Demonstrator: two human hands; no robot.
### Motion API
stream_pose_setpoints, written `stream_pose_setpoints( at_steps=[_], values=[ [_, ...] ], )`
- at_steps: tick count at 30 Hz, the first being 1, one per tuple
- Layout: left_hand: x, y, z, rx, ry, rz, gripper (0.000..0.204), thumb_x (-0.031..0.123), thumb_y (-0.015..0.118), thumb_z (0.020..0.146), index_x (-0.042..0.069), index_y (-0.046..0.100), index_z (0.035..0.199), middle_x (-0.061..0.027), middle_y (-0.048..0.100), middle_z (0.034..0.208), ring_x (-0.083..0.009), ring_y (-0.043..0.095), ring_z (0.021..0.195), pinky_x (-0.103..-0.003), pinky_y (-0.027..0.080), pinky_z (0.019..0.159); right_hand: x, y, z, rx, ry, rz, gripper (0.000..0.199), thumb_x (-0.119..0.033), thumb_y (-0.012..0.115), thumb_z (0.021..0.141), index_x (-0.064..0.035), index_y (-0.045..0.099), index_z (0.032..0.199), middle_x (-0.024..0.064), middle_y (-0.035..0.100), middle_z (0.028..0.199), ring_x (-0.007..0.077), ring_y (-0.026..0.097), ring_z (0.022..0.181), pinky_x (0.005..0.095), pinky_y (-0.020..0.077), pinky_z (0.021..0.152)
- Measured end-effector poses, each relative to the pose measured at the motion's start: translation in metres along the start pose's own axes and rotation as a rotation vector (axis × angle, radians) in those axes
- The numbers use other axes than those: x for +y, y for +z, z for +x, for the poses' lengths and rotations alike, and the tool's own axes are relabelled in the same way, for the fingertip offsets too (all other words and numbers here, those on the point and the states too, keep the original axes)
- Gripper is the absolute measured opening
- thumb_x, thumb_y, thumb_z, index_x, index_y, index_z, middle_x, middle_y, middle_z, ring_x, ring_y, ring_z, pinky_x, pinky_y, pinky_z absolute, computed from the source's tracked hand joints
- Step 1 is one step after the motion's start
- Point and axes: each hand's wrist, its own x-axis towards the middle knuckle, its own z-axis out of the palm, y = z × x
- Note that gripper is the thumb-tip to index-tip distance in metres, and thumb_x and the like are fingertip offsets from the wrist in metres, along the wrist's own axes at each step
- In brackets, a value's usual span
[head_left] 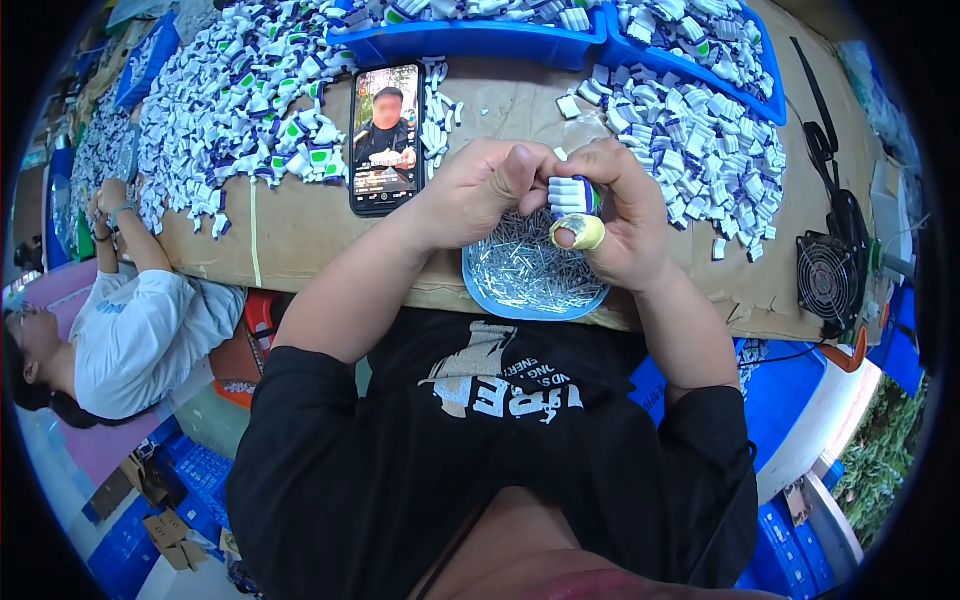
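Note:
My right hand [625, 215] grips a small ridged plastic piece [570, 196], white with purple and a bit of green. Yellow tape wraps that hand's thumb, which presses under the piece. Close against its left side, my left hand [480, 190] is closed with the fingertips pinched; what they hold, if anything, is hidden. Both hands are above a light blue tub [535, 316] full of thin silvery metal pins [535, 275], at the table's near edge.
A phone [388, 140] playing a video lies left of my hands. Heaps of similar pieces [240, 110] spread left and right [700, 150]. Blue bins [470, 45] stand behind. At right are a small fan [828, 275] and black scissors [822, 140]. Another person [130, 340] works at left.

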Motion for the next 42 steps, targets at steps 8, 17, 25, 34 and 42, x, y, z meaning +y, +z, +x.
stream_pose_setpoints(
  at_steps=[8,17,25,34,42],
  values=[
    [-0.006,0.006,-0.002,0.085,0.012,-0.100,0.031,0.032,0.059,0.089,0.002,0.059,0.093,0.0019,0.051,0.071,-0.0043,0.044,0.064,-0.020,0.036,0.057,-0.002,-0.005,-0.003,-0.103,0.005,-0.183,0.056,-0.024,0.082,0.066,-0.0028,0.054,0.110,0.0074,0.055,0.095,0.0166,0.052,0.085,0.0279,0.0403,0.073],
    [0.008,-0.004,0.000,0.174,0.372,0.619,0.018,0.012,0.071,0.074,0.004,0.061,0.086,-0.0036,0.052,0.069,-0.0112,0.046,0.056,-0.024,0.035,0.050,-0.003,-0.016,0.008,-0.158,0.004,-0.022,0.046,-0.011,0.074,0.070,-0.0009,0.054,0.110,0.0079,0.050,0.099,0.0164,0.048,0.090,0.0265,0.0372,0.081],
    [0.011,-0.001,0.000,0.289,0.445,0.786,0.020,0.012,0.073,0.072,0.004,0.062,0.085,-0.0050,0.050,0.063,-0.0152,0.048,0.052,-0.027,0.037,0.047,-0.005,-0.019,0.009,-0.091,0.067,-0.189,0.031,-0.010,0.068,0.078,0.0006,0.055,0.104,0.0046,0.054,0.093,0.0104,0.049,0.078,0.0220,0.0396,0.068],
    [0.030,-0.029,-0.017,0.427,0.311,0.849,0.018,0.015,0.068,0.079,0.004,0.060,0.090,-0.0050,0.054,0.071,-0.0131,0.051,0.060,-0.025,0.041,0.053,0.005,-0.040,0.011,0.010,0.417,0.391,0.018,-0.009,0.057,0.087,0.0011,0.057,0.103,0.0057,0.061,0.087,0.0108,0.059,0.073,0.0254,0.0482,0.072],
    [0.033,-0.130,-0.083,0.930,-0.096,1.664,0.023,0.022,0.061,0.082,0.004,0.059,0.097,-0.0143,0.058,0.100,-0.0300,0.057,0.088,-0.040,0.046,0.076,0.018,-0.068,0.028,0.542,0.345,-0.141,0.026,0.001,0.050,0.086,0.0013,0.056,0.112,0.0076,0.062,0.093,0.0128,0.059,0.084,0.0240,0.0464,0.076]
  ],
)
